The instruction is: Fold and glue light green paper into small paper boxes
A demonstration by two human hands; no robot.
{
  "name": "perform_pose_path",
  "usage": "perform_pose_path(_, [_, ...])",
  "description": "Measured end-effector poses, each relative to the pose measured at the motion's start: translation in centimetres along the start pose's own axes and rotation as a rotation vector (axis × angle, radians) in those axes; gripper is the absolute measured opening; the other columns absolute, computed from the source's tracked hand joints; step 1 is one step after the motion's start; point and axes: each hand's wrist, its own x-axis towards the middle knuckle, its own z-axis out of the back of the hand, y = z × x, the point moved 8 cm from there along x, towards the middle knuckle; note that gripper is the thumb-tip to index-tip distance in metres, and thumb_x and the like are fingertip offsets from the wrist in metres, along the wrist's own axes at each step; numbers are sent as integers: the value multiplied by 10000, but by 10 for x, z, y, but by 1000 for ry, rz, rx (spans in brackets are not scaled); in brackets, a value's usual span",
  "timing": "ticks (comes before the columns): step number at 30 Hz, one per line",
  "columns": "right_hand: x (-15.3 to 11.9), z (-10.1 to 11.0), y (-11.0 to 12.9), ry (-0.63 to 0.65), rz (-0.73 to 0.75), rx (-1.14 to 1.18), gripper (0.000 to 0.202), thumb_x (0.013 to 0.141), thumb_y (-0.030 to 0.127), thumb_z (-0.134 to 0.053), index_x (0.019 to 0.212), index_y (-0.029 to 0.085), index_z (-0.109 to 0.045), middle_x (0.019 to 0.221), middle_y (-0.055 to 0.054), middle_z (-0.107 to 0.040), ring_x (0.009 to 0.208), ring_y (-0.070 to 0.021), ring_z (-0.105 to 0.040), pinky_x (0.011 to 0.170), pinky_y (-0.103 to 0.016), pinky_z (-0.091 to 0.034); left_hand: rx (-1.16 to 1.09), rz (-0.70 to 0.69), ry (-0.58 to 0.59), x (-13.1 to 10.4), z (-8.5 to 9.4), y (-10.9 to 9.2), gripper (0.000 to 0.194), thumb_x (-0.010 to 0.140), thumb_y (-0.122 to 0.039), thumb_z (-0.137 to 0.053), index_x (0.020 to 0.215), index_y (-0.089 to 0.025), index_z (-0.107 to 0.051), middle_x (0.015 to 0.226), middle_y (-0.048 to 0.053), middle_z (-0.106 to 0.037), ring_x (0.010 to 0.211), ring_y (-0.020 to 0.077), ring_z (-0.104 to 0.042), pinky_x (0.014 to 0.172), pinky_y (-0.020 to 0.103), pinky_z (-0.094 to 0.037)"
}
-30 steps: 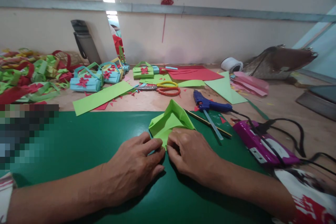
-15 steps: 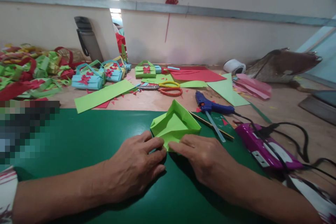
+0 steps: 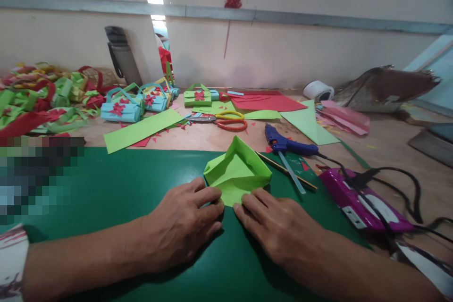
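Note:
A piece of folded light-green paper (image 3: 236,171) stands on the green mat (image 3: 116,188), its creased walls raised around a hollow and a flap lying toward me. My left hand (image 3: 191,219) grips the flap's near left edge, fingers bent and pressed together. At the near right edge, the curled fingers of my right hand (image 3: 274,219) pinch the paper, with the thumb at its front edge. Parts of both fingertips' contact are hidden. Just behind the paper lie a thin stick (image 3: 288,172) and a blue glue gun (image 3: 290,144) with a clear glue stick.
Scissors (image 3: 230,120), a green paper strip (image 3: 141,131) and red sheets (image 3: 271,100) lie beyond the mat. Finished blue paper bags (image 3: 120,111) and a heap of paper pieces (image 3: 46,99) are at left. A purple power strip (image 3: 364,200) with cables sits at right.
My right hand has slid right and slightly toward me along the flap's near edge, uncovering more of the paper. My left hand stays in place; the view has shifted slightly.

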Motion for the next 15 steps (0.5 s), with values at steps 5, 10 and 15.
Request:
perform_pose_path(5, [3, 1, -4, -21, -64, 43, 300, 740, 137, -598, 1028, 177, -525, 867, -42, -559, 757, -214, -484, 505, -306, -306, -23, 30, -3, -1, -4, 3, 190, 927, -234, -389, 878, -187, -567, 891, 35, -586, 744, 179, -459, 705, 351, -365])
perform_pose_path(10, [6, 3, -5, 36, -56, 64, 369, 719, 68, -562, 1066, 183, -508, 887, -38, -557, 775, -220, -500, 515, -311, -327, -12, 34, -65, -3, -4, 2, 171, 912, -213, -421, 862, -186, -583, 870, 36, -594, 734, 178, -466, 679, 339, -382])
perform_pose_path(15, [0, -2, -8, 13, -53, 76, 340, 744, 142, -572, 1073, 192, -502, 897, -45, -563, 789, -213, -505, 541, -297, -365, 30, -2, -130, -1, 2, -2, 154, 897, -198, -452, 827, -179, -588, 834, 41, -597, 708, 162, -472, 634, 305, -390])
